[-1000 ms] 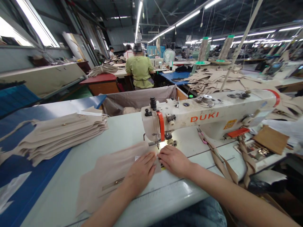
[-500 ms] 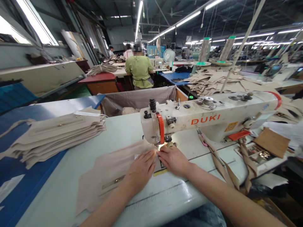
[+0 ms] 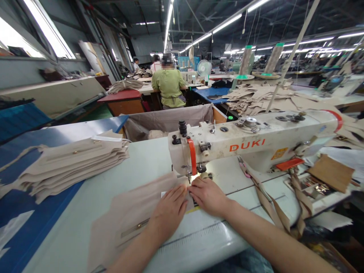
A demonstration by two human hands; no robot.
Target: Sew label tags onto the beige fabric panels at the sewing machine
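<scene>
A beige fabric panel [image 3: 133,204] with a zipped slot lies on the pale sewing machine table, its far right corner at the needle area. My left hand [image 3: 170,208] rests flat on the panel with fingers stretched forward, just left of the presser foot [image 3: 190,179]. My right hand [image 3: 209,195] is closed, its bent fingertips pinching the panel's edge in front of the lit needle area. The fingers hide most of that edge. Above both hands stands the head of the white sewing machine [image 3: 244,146]. A small white label [image 3: 163,194] shows beside my left fingers.
A stack of beige panels [image 3: 76,159] sits at the left on a blue table [image 3: 54,212]. Pink-handled scissors [image 3: 244,167] and beige strips [image 3: 265,201] lie right of my hands, beside a parts tray [image 3: 315,201]. Past a cloth-lined bin [image 3: 170,117], a person in green [image 3: 169,87] sits.
The panel has slid slightly toward me and to the left, and a metal piece now shows at its near edge. Both hands stay beside the needle. The view has shifted a little.
</scene>
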